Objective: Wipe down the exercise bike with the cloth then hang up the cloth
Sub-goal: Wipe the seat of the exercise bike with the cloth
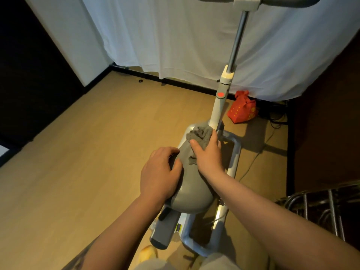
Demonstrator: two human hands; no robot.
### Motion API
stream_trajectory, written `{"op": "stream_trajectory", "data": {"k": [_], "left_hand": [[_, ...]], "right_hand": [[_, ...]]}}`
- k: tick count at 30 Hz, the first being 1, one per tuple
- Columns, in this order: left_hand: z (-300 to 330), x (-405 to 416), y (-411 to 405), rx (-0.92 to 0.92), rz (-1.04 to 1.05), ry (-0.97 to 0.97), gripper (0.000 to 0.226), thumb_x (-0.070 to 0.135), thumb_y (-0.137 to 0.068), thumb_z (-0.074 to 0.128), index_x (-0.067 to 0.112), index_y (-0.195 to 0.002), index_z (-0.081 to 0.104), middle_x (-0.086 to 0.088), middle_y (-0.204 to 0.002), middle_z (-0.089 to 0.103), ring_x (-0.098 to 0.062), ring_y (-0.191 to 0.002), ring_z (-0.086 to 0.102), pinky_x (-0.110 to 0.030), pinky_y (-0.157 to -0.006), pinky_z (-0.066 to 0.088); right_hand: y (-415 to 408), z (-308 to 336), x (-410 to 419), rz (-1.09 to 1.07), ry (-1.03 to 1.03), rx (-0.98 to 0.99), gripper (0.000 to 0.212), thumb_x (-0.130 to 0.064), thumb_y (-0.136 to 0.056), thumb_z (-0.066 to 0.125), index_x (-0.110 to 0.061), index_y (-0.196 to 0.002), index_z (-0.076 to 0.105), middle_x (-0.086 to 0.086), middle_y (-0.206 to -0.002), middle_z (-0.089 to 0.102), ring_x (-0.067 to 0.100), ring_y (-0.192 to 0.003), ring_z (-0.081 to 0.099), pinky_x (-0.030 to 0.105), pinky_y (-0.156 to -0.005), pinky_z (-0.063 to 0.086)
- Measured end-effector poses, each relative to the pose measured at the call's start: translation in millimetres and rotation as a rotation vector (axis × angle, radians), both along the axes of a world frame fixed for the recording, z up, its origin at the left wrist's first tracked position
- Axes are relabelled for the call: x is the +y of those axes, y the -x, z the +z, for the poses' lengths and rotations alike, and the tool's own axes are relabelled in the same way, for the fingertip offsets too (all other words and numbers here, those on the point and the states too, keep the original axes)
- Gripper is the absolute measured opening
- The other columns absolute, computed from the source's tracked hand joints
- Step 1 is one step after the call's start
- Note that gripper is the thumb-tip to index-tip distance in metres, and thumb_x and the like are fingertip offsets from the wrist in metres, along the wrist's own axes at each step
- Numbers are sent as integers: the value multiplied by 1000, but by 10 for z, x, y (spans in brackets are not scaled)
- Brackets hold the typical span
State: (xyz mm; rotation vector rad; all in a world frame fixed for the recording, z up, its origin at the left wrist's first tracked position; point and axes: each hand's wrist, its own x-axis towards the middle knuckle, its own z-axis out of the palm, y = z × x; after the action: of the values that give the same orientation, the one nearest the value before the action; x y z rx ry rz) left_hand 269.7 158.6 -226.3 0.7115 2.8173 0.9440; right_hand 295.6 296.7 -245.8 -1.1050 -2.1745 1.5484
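Rough grey cloth (200, 135), smooth matt saddle (191, 193), wood-look floor (97, 152), shiny metal post (237, 38).

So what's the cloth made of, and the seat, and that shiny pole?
The cloth looks like soft grey terry fabric: fuzzy and crumpled. The seat seems smooth matte grey plastic or rubber, with a dull, even sheen. The pole looks like bare metal, reflecting light along its length.
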Motion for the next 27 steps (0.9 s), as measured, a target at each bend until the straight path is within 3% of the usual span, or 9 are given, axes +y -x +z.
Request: {"op": "stream_trajectory", "data": {"k": [5, 8, 11, 18, 20, 23, 25, 27], "left_hand": [[-4, 13, 3, -13, 19, -10, 25, 30, -89, 53, 32, -113, 61, 16, -110, 60, -7, -103, 51, -29, -78, 43], [11, 12, -8, -29, 26, -26, 25, 29, -89, 53, 32, -113, 61, 16, -110, 61, -7, -104, 51, -31, -80, 45], [22, 5, -8, -28, 27, -37, 24, 29, -89, 53, 32, -112, 61, 15, -108, 61, -7, -102, 52, -30, -79, 45], [5, -20, -53, -46, 119, -104, 19, 25, -88, 53, 30, -103, 65, 16, -103, 62, -6, -96, 54, -29, -75, 44], [-23, -42, -61, -54, 150, -129, 18, 25, -88, 54, 31, -101, 65, 17, -102, 62, -6, -96, 54, -28, -75, 44], [-81, -90, -108, -75, 184, -209, 18, 27, -90, 53, 33, -101, 66, 20, -100, 62, -4, -97, 54, -33, -83, 46], [-121, -140, -168, -79, 201, -280, 19, 31, -91, 51, 35, -102, 65, 23, -100, 61, 0, -99, 52, -33, -87, 45], [-160, -181, -209, -83, 207, -327, 19, 29, -94, 51, 35, -106, 64, 27, -102, 59, 4, -102, 49, -29, -90, 43]], "right_hand": [[165, -27, 241, 29, -11, 101, 67, -36, -94, 57, -19, -150, 25, 6, -149, 27, 22, -134, 34, 30, -104, 30], [174, -23, 302, 210, -334, 136, 51, -33, -95, 55, -16, -142, 43, 2, -145, 38, 18, -132, 35, 34, -108, 32], [168, 5, 429, 519, -641, 158, 36, -38, -94, 53, -22, -126, 59, -3, -127, 54, 15, -119, 44, 35, -102, 35], [508, 184, 609, 765, -803, -63, 27, -47, -88, 54, -29, -104, 66, -10, -98, 55, 17, -96, 53, 33, -76, 43], [535, 228, 628, 859, -744, -107, 25, -55, -86, 54, -35, -97, 64, -14, -94, 55, 15, -93, 54, 35, -75, 47], [650, 303, 687, 797, -646, -209, 19, -58, -83, 53, -40, -82, 59, -11, -88, 59, 18, -89, 56, 37, -75, 50], [713, 344, 636, 765, -724, -312, 24, -54, -84, 52, -34, -91, 65, -4, -92, 63, 22, -90, 57, 37, -76, 52], [715, 358, 478, 879, -893, -370, 33, -49, -86, 49, -27, -104, 66, 2, -95, 64, 22, -87, 56, 36, -75, 51]]}}
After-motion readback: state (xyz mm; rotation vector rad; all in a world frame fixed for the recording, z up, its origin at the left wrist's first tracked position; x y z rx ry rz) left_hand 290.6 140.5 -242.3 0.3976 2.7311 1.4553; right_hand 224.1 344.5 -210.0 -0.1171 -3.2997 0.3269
